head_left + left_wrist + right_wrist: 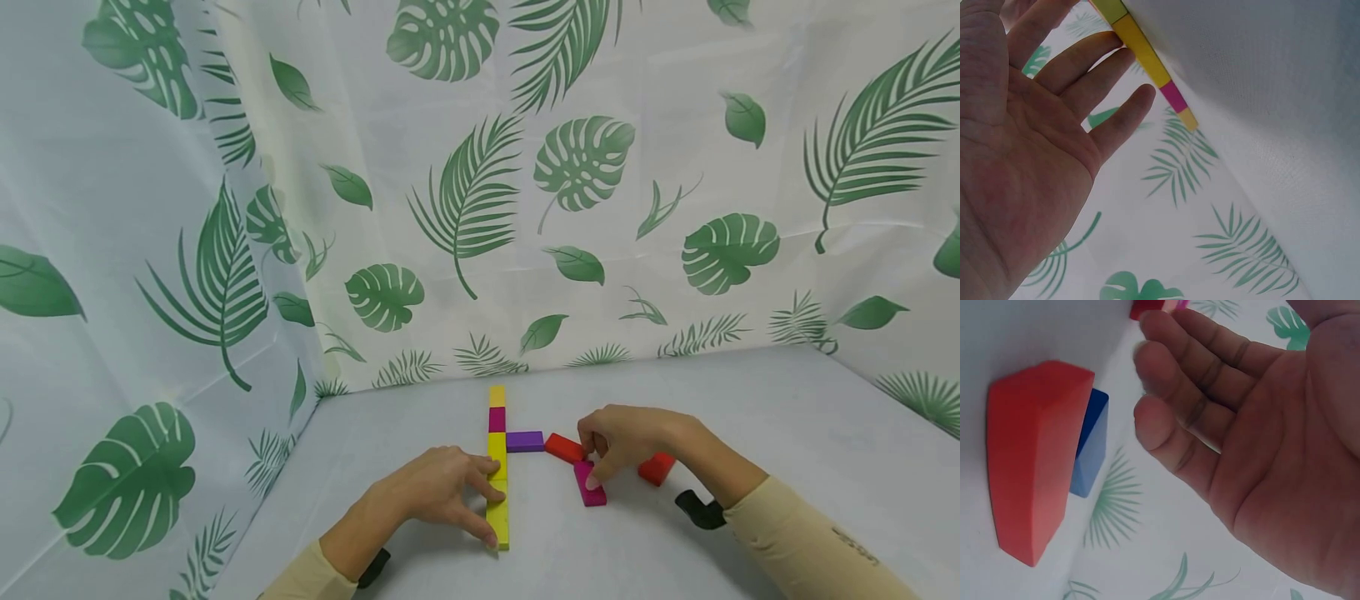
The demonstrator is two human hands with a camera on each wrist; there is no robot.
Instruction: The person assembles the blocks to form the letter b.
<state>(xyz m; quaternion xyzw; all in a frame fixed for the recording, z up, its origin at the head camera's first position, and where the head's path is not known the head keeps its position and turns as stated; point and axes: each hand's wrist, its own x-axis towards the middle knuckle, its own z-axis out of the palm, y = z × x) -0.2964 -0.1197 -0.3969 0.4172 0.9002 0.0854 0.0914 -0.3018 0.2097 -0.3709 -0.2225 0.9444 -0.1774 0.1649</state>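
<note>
Yellow blocks [498,518], a magenta one [497,419] and a yellow end block [497,396] form a straight row on the table. My left hand [442,487] rests its spread fingers along the row's left side, seen palm-on in the left wrist view. A purple block [525,442] extends right from the row, followed by a slanted red block [564,448]. Below that block's right end lies a magenta block [592,498], which my right hand [630,437] pinches with thumb and forefinger; the other fingers curl loosely in the right wrist view.
Another red block [657,468] lies beneath my right wrist, with a blue block [1092,444] behind it in the right wrist view. Leaf-printed sheeting [465,333] borders the pale table [420,575] at the back and both sides.
</note>
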